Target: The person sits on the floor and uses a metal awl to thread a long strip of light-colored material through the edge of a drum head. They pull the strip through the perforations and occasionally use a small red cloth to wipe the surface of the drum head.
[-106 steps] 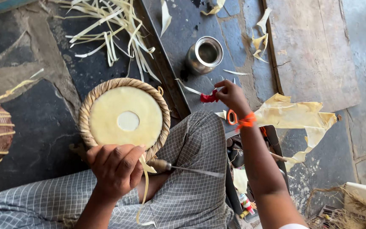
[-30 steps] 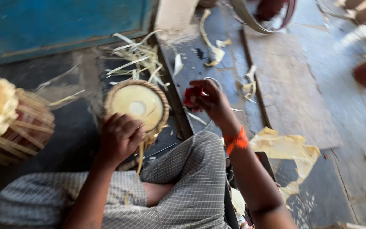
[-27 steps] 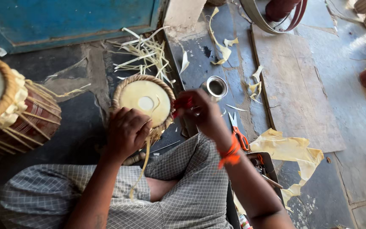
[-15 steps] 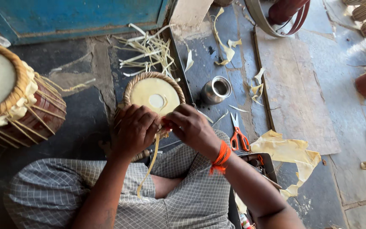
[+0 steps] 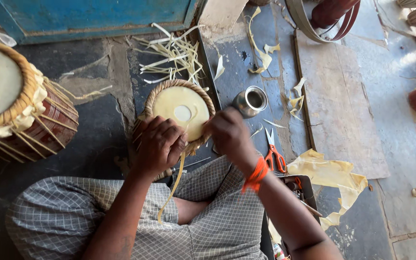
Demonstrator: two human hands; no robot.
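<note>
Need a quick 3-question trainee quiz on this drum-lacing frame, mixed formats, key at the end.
1. True or false: both hands touch the small drum head.
2. Which lies just right of the right hand? A) scissors B) a hammer C) a brush
3. Fill in: the metal cup stands on the floor to the ___ of the small drum head.

Key
1. True: the left hand grips its near rim and the right hand is at its right edge.
2. A, orange-handled.
3. Right.

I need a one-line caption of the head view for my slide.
Both hands, left hand and right hand, grip a round drumhead with a hanging strip; scissors lie beside.
</note>
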